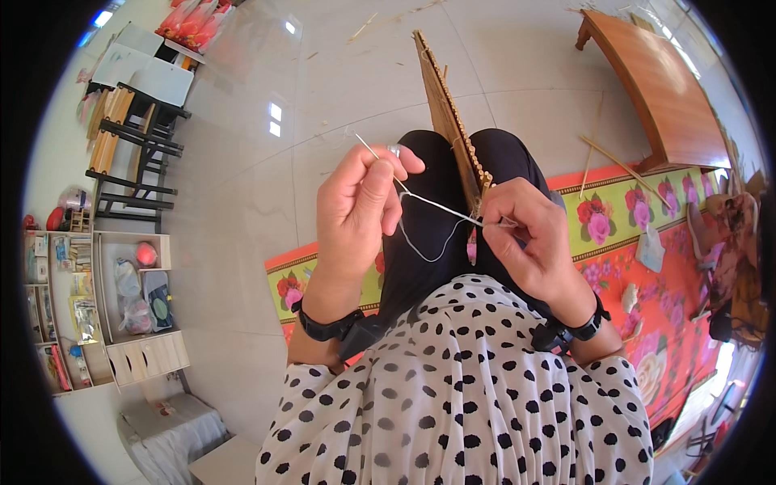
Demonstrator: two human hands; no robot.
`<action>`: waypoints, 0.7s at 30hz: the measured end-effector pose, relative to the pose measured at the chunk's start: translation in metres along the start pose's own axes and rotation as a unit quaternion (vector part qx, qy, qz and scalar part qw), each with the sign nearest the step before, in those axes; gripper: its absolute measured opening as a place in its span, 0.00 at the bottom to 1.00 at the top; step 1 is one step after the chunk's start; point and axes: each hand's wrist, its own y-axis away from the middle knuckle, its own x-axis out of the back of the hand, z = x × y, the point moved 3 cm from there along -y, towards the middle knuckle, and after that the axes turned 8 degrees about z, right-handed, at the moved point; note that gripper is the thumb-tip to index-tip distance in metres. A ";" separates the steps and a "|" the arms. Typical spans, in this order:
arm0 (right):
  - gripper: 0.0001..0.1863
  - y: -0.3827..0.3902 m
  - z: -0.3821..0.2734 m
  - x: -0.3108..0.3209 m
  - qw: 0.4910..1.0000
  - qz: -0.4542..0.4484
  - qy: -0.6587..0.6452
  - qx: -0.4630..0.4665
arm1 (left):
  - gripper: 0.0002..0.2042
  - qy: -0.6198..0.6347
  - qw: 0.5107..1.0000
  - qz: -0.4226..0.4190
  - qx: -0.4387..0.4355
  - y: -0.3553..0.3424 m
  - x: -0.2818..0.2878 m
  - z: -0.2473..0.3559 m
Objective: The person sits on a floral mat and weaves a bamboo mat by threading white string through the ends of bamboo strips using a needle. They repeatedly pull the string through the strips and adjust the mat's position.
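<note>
My left hand (353, 206) is raised over my left thigh, with its thumb and fingers pinched on a long thin needle (366, 145) that points up and to the left. A metal ring (394, 151), perhaps a thimble, sits on one finger. White thread (440, 204) runs taut from the left hand to my right hand (529, 234), whose fingers are closed on it. A slack loop of the thread hangs below, against my dark trousers. Between my knees a panel of tan stalks (453, 121) stands on edge, its near end close to the right hand. Bits of thread show along it.
A brown wooden low table (659, 89) stands at the far right. Loose stalks (618, 162) lie near it on a red floral mat (647, 323). Left are a shelf unit (137, 356) and folded black-framed furniture (133, 162). Straw scraps litter the tiled floor (234, 162).
</note>
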 end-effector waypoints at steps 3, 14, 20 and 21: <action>0.07 0.005 0.003 0.006 0.996 -0.057 0.052 -0.042 | 0.11 0.002 1.000 0.014 -0.017 0.000 0.005 0.003; 0.21 -0.007 -0.016 -0.002 0.998 0.015 -0.054 -0.041 | 0.08 0.000 0.994 -0.100 -0.052 0.004 -0.013 0.012; 0.06 -0.002 0.001 -0.024 0.974 -0.088 -0.157 -0.137 | 0.11 0.132 0.987 -0.093 -0.012 0.009 -0.017 0.003; 0.07 -0.001 0.001 -0.024 0.973 -0.105 -0.161 -0.130 | 0.12 0.158 0.981 -0.112 -0.028 0.008 -0.011 -0.002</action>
